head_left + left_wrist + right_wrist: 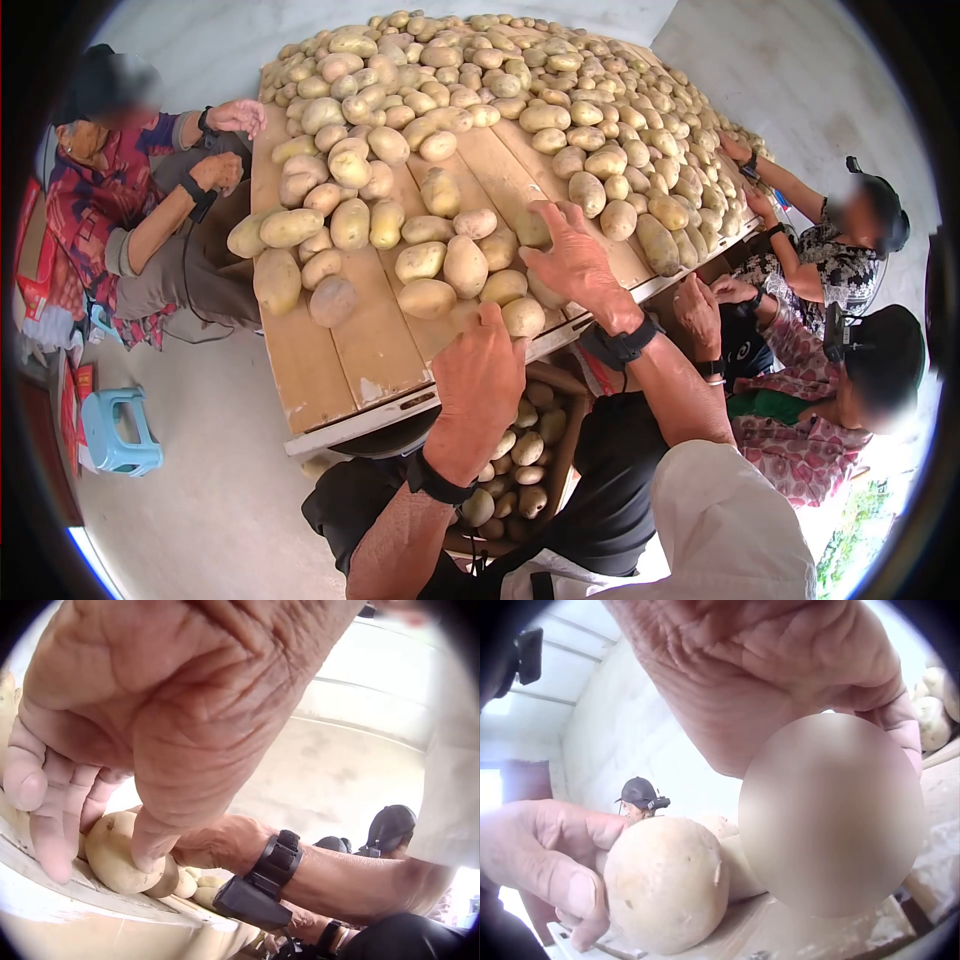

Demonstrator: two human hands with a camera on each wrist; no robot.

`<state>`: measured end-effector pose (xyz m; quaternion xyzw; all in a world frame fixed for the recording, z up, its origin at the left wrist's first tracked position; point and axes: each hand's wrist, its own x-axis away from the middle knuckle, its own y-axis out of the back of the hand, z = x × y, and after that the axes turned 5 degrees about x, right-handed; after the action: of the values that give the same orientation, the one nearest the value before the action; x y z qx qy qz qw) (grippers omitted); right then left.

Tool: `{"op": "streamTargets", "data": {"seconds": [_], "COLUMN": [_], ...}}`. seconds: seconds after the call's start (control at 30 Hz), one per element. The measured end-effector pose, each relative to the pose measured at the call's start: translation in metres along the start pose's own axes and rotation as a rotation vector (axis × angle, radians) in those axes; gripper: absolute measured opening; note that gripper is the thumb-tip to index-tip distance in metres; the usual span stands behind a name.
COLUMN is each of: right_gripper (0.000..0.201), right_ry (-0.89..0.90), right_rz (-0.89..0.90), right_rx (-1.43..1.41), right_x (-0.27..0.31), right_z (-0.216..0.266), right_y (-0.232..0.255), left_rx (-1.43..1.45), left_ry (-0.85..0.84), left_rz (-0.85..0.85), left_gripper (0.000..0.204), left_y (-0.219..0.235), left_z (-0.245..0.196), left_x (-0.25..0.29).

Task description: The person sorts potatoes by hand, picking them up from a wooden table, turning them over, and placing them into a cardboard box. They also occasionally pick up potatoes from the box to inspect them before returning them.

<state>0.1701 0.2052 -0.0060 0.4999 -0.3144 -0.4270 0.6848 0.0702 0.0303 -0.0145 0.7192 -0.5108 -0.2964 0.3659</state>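
My left hand [480, 385] is at the table's near edge, its thumb and fingers around a pale, round potato [523, 317]. In the left wrist view the thumb presses one side of this potato [116, 851], fingers behind it. Just right of it, my right hand [578, 265] reaches over the boards with thumb and fingers spread around a potato [533, 230]. Another potato [546, 290] lies below its palm. A blurred patch hides most of what is under the right palm in the right wrist view. Several loose potatoes [465, 265] lie beside both hands.
A large heap of potatoes [440, 55] covers the far part of the wooden table [380, 355]. Below its near edge, a box [575, 430] holds more potatoes. People sit at the left and right sides. A blue stool [120, 430] stands on the floor at left.
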Motion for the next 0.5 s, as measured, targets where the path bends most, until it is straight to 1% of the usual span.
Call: {"op": "streamTargets", "data": {"seconds": [0.07, 0.13, 0.2, 0.3, 0.37, 0.5], "right_gripper": [0.064, 0.063, 0.063, 0.057, 0.058, 0.052], "right_ry": [0.072, 0.087, 0.103, 0.145, 0.111, 0.133], "right_rz": [-0.03, -0.045, -0.06, -0.023, 0.083, 0.038], "right_rx": [-0.012, -0.026, -0.041, -0.098, -0.154, -0.123], "right_x": [0.002, 0.003, 0.002, -0.009, -0.014, -0.025], "right_z": [-0.009, -0.013, -0.016, -0.02, -0.019, -0.018], "right_y": [-0.003, -0.007, -0.008, -0.001, 0.009, 0.015], "left_rx": [0.006, 0.005, 0.004, 0.005, 0.005, 0.004], "left_ry": [-0.029, -0.048, -0.046, -0.048, -0.052, -0.048], "left_rz": [-0.022, -0.051, -0.046, -0.053, -0.065, -0.041], "left_gripper": [0.044, 0.044, 0.044, 0.044, 0.044, 0.042], "left_y": [-0.002, -0.004, -0.002, -0.001, -0.001, 0.002], "left_z": [0.0, 0.001, 0.001, 0.001, 0.002, 0.003], "left_x": [0.001, 0.001, 0.002, 0.003, 0.004, 0.004]}}
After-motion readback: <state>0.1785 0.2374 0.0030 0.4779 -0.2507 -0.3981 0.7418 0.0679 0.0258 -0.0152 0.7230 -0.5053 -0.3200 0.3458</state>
